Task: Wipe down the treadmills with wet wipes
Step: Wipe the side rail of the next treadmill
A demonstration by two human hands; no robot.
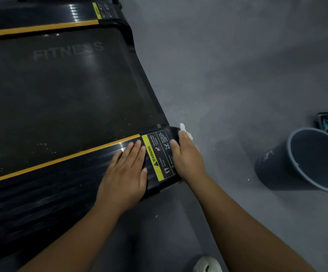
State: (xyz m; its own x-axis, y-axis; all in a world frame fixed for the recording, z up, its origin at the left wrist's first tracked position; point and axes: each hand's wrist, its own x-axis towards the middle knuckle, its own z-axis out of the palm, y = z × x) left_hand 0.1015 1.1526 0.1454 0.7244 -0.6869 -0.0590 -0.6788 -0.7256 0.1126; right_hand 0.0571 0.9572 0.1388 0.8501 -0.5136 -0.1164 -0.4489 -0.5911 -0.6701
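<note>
Fingers (134,152) of the left hand (126,173) lie straight and flat on the near rail (51,173) of the treadmill (61,91), holding nothing, just beside the yellow warning label (155,156). The right hand (187,160) curls over the rail's end corner on the label's other side, gripping a white wipe (184,129) whose crumpled edge sticks out past the fingertips. A grey bucket (273,167) sits on the floor (218,75) to the right, apart from the treadmill; a white shoe (208,265) shows at the bottom edge
</note>
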